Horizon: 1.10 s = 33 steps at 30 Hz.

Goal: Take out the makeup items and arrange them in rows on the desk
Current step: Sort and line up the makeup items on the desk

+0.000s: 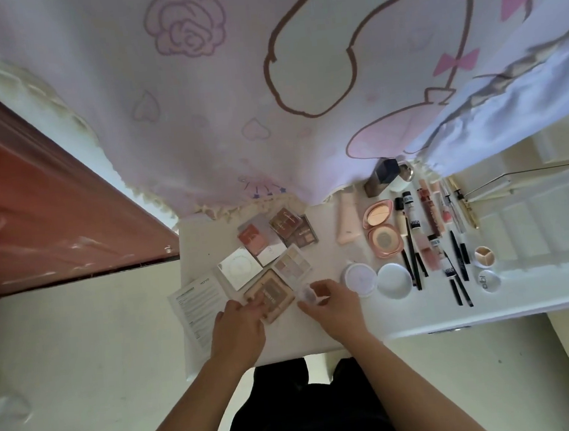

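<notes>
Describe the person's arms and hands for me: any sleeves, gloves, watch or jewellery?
Both forearms are bare to the frame's bottom edge; no sleeves show. The left hand and right hand are ungloved, with no watch or bracelet. The fingers are too blurred to tell rings or nail polish.

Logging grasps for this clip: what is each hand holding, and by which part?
The right hand pinches a small clear pot by its near edge. The left hand touches the beige palette at its near corner; a grip cannot be told.
</notes>
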Available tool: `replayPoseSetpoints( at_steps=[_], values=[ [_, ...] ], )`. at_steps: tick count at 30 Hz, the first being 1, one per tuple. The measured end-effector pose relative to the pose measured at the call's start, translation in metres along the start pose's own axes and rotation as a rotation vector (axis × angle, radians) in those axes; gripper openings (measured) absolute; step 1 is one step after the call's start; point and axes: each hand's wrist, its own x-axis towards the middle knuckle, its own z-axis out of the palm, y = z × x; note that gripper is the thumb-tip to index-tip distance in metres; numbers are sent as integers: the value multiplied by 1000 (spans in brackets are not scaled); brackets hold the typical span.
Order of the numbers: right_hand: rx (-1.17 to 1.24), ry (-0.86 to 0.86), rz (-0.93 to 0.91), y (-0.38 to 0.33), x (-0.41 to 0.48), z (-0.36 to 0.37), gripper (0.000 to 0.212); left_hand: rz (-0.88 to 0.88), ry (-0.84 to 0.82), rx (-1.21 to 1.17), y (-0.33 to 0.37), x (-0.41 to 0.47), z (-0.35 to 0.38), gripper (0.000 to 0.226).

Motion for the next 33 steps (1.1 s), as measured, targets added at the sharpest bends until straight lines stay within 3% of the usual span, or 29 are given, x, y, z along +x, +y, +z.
replayPoseSetpoints(
  at_steps=[2,4,7,11,15,23,27,33],
  values=[
    [433,-45,174,-12,-10,-2,39,-24,-84,-23,-1,-2,-6,40],
    [781,-128,261,-24,-22,-11,35,-60,-101,-221,8,-6,-21,29],
    [1030,-279,230,-50,-33,-35,33,-63,46,-539,34,-12,-58,36],
    [1024,-401,62,-84,-42,-86,40,92,222,-549,73,-19,-114,71],
    [953,-448,-60,-90,-66,-136,30,345,349,-403,121,-33,-140,64],
    [855,-526,-288,-92,-100,-231,21,505,595,-332,205,-58,-178,52],
    [835,-540,-352,-78,-102,-257,16,501,628,-350,228,-74,-174,50],
    [751,-556,-428,-67,-107,-277,17,394,503,-530,249,-92,-170,48]
  ],
)
